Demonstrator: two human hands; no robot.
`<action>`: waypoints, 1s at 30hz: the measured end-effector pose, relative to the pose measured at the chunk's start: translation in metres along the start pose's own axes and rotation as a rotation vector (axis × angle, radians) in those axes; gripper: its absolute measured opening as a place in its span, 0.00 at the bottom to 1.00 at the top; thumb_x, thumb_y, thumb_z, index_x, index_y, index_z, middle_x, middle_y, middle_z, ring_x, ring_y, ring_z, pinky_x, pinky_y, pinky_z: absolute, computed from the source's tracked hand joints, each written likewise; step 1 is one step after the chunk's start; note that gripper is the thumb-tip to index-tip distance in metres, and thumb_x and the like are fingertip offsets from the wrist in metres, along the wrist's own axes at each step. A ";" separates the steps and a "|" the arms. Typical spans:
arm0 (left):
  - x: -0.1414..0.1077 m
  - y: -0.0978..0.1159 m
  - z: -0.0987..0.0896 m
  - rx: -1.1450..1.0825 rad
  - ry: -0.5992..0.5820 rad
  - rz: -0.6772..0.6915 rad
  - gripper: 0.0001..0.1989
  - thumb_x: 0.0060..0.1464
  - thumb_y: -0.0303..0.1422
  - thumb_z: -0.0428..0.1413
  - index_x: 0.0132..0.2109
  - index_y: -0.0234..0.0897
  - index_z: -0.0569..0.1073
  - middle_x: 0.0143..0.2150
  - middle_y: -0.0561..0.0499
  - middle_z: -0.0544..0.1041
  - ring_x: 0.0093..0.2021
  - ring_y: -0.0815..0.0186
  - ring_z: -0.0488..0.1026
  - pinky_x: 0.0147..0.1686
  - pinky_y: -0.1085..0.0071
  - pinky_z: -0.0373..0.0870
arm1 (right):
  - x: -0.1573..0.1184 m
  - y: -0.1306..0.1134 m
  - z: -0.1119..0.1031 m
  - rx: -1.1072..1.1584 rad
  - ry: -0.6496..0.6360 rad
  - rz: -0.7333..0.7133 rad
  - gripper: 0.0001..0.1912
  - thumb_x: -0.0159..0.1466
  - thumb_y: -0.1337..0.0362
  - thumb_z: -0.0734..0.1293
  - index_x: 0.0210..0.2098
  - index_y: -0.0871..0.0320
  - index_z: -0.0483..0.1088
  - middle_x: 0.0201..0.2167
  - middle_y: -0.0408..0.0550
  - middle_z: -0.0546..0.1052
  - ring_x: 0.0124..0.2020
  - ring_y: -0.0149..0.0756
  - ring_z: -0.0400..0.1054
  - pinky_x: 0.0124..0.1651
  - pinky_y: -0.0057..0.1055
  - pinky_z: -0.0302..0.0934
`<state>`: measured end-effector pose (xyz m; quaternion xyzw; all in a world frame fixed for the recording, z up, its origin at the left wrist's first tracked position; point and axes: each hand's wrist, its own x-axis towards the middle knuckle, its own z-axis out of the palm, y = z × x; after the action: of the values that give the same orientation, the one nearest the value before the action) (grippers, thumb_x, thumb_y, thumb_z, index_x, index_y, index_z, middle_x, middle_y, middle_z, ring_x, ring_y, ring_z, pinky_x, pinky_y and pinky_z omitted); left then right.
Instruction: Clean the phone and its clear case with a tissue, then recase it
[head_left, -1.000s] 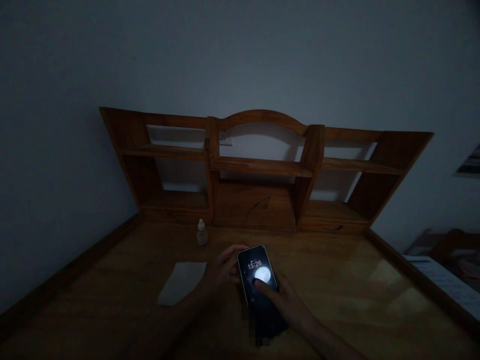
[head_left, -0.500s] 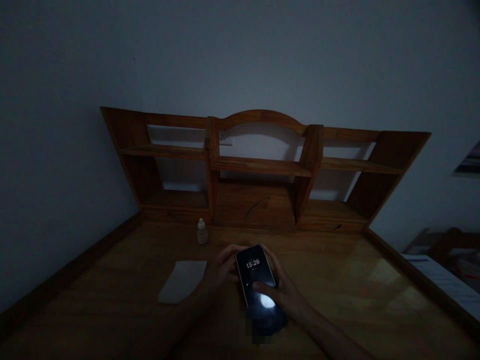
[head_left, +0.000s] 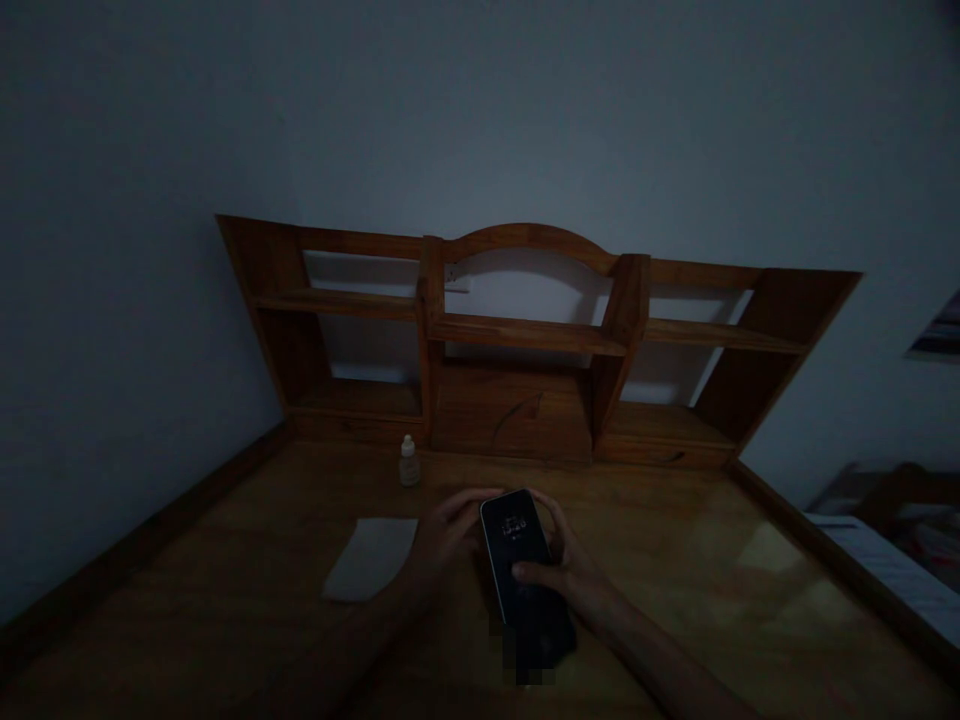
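A dark smartphone [head_left: 517,550] is tilted above the desk in front of me, its screen dim with faint clock digits near the top. My right hand [head_left: 574,580] grips its right side, thumb lying across the screen and fingers around the edge. On the other side, my left hand [head_left: 450,530] holds the phone's upper left edge, its fingers partly hidden behind it. A folded white cloth or paper [head_left: 371,558] lies left of my left wrist. Behind that stands a small bottle with a white cap [head_left: 409,465].
A wooden shelf unit [head_left: 517,330] with several compartments stands at the back of the wooden desk [head_left: 675,540] against the wall. A wall socket [head_left: 456,280] shows through it. White sheets [head_left: 885,560] lie beyond the desk's right edge. The room is dim.
The phone's screen has dimmed; the bright clock and the light reflection have faded. Both hands keep their grip, and the view has shifted slightly.
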<state>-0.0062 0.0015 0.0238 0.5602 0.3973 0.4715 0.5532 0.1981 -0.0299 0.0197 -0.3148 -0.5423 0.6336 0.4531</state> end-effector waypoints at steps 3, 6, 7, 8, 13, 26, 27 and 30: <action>0.002 0.003 0.001 -0.011 -0.030 0.063 0.16 0.58 0.41 0.52 0.48 0.41 0.76 0.52 0.47 0.75 0.52 0.57 0.71 0.47 0.65 0.70 | -0.001 -0.002 0.001 0.002 -0.001 0.000 0.52 0.49 0.66 0.78 0.63 0.40 0.45 0.50 0.47 0.73 0.47 0.45 0.70 0.44 0.41 0.66; 0.003 0.004 0.002 -0.005 -0.016 0.098 0.15 0.58 0.41 0.53 0.47 0.40 0.76 0.51 0.47 0.75 0.52 0.58 0.71 0.50 0.65 0.68 | -0.001 -0.003 0.002 0.017 -0.002 0.016 0.52 0.50 0.66 0.77 0.63 0.40 0.44 0.50 0.47 0.73 0.46 0.45 0.70 0.44 0.41 0.66; 0.003 0.005 0.003 -0.002 -0.011 0.099 0.15 0.58 0.41 0.53 0.47 0.40 0.76 0.51 0.46 0.75 0.51 0.57 0.72 0.50 0.64 0.69 | -0.001 -0.002 0.002 0.022 -0.001 0.013 0.52 0.49 0.66 0.78 0.63 0.40 0.45 0.50 0.47 0.73 0.47 0.45 0.70 0.45 0.41 0.65; 0.003 0.005 0.003 0.003 -0.012 0.102 0.15 0.58 0.41 0.53 0.48 0.40 0.76 0.51 0.46 0.75 0.51 0.57 0.72 0.50 0.64 0.68 | -0.001 -0.002 0.002 0.024 0.004 0.005 0.51 0.49 0.65 0.78 0.62 0.40 0.46 0.50 0.46 0.72 0.48 0.45 0.70 0.46 0.41 0.65; 0.001 0.007 0.003 0.064 0.021 0.154 0.14 0.58 0.40 0.53 0.46 0.40 0.77 0.48 0.47 0.77 0.51 0.58 0.72 0.53 0.64 0.66 | -0.001 -0.001 0.003 -0.023 0.032 -0.002 0.39 0.49 0.63 0.77 0.55 0.47 0.56 0.46 0.45 0.74 0.47 0.44 0.69 0.45 0.39 0.65; 0.005 0.006 0.004 0.116 0.112 0.157 0.14 0.59 0.40 0.52 0.46 0.39 0.76 0.48 0.48 0.76 0.51 0.59 0.71 0.52 0.65 0.65 | 0.000 0.009 0.001 -0.061 0.097 -0.049 0.25 0.50 0.62 0.77 0.41 0.52 0.61 0.39 0.44 0.74 0.41 0.40 0.69 0.39 0.33 0.64; 0.004 0.012 0.004 0.166 0.194 0.197 0.14 0.59 0.40 0.52 0.47 0.40 0.75 0.49 0.49 0.76 0.52 0.60 0.70 0.54 0.64 0.64 | 0.000 0.010 0.001 -0.052 0.096 -0.037 0.25 0.50 0.62 0.77 0.41 0.52 0.60 0.39 0.44 0.74 0.40 0.40 0.69 0.38 0.33 0.64; -0.015 0.041 0.008 0.264 0.419 0.345 0.13 0.59 0.40 0.51 0.47 0.42 0.74 0.51 0.51 0.74 0.54 0.59 0.68 0.58 0.62 0.60 | -0.001 0.011 0.002 -0.035 0.096 -0.007 0.26 0.50 0.62 0.77 0.42 0.52 0.60 0.39 0.44 0.74 0.39 0.40 0.70 0.37 0.33 0.64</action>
<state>-0.0052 -0.0177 0.0633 0.5769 0.4596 0.6082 0.2933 0.1946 -0.0316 0.0095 -0.3508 -0.5319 0.6067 0.4752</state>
